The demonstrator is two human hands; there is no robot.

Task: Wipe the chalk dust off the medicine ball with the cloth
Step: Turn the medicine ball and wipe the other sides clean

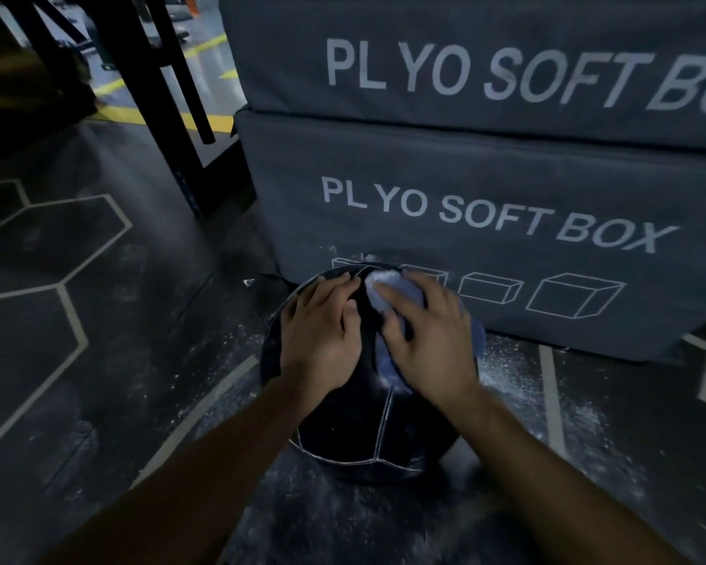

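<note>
At lower centre the ball (359, 426) sits on the floor. My left hand (323, 336) lies flat, steadying it; my right hand (428, 340) presses the cloth (386, 369) on top. Probably heavy, stable; cloth soft.

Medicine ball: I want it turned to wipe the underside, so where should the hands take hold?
Probably low on its left and right flanks, hands cupping from both sides: the medicine ball is round, handle-free, and the plyo box blocks its far side.
</note>
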